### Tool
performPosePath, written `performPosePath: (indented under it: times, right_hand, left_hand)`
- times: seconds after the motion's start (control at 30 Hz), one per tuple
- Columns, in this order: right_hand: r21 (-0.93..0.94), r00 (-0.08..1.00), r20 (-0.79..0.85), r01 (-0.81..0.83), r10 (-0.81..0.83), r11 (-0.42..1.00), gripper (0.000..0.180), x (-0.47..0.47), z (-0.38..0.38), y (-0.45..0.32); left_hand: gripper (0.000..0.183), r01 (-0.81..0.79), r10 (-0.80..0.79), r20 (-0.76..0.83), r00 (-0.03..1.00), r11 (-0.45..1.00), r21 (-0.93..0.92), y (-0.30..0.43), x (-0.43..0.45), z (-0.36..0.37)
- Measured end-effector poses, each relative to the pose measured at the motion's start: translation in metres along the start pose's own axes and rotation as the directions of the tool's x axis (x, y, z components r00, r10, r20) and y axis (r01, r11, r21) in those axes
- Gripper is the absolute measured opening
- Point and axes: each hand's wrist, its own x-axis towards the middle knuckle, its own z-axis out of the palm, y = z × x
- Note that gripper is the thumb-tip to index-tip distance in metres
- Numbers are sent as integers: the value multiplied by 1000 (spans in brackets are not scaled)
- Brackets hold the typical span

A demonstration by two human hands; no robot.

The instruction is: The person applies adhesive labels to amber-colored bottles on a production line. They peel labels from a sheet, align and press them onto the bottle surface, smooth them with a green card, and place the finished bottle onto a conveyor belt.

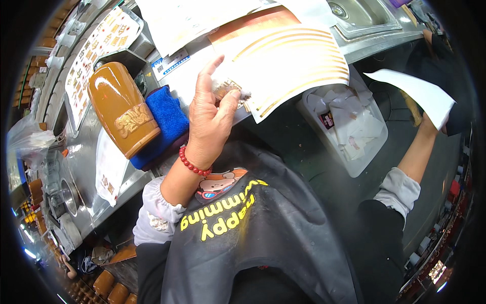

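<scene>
My left hand [212, 114], a red bead bracelet on its wrist, is raised over the bench edge. A small clear decal with a gold and brown pattern [229, 89] lies at its thumb and forefinger, seemingly pinched by them. Stretched out to the far right, my right hand [431, 123] grips a curved white paper sheet [415, 87]. Left of my left hand, a glossy brown ceramic bottle [117, 102] with a gold relief band lies on a folded blue towel [165, 114]. A white sheet with curved gold stripes [300, 57] overhangs the bench.
Below the bench edge stands a white plastic bin [355, 159] with paper scraps. A sheet of printed decals [95, 57] lies at the left, a metal sink [358, 15] at the top right. Part of another person [429, 53] shows at the far right.
</scene>
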Motion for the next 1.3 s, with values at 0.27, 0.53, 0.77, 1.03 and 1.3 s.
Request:
performPosePath:
  times: [0.27,0.53,0.77,1.03,1.3]
  right_hand:
    - [-887,988,110,47,111,460,38,-93,170,99]
    - [-309,312,936,499,164,810,31,-201,419,134]
    - [-245,225,965,587,136,771,8,-166,466,136]
    - [-661,596,715,746,365,78,25,26,481,320]
    - [-353,350,934,934,68,45,13,-19,515,282]
  left_hand:
    - [63,-179,187,-1,982,945,275,5,7,3]
    - [73,-483,492,161,855,644,594,26,10,-5]
    - [75,-455,503,118,856,626,633,43,-1,-29]
    - [55,-415,634,-73,770,584,698,59,-63,-96]
    - [93,32,350,-248,903,521,853,25,-110,-154]
